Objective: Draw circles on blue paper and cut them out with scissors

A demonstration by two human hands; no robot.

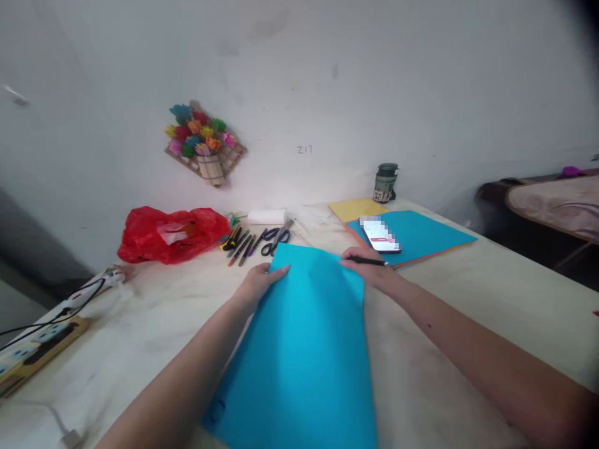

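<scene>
A large blue paper sheet (309, 337) stretches from the middle of the table towards me, its surface slightly bowed. My left hand (262, 280) grips its far left edge, thumb on top and the other fingers partly hidden beneath. At the far right corner my right hand (367, 265) pinches the sheet, while a black pen (367, 260) lies across the same hand, held in it. A small dark curved mark (217, 411) shows near the sheet's lower left edge.
Behind the sheet lie scissors (270, 242), several pens (242, 249) and a red plastic bag (171, 236). To the right, a phone (380, 236) rests on more blue paper (425, 234), near a green bottle (386, 183). A power strip (42, 352) lines the left edge.
</scene>
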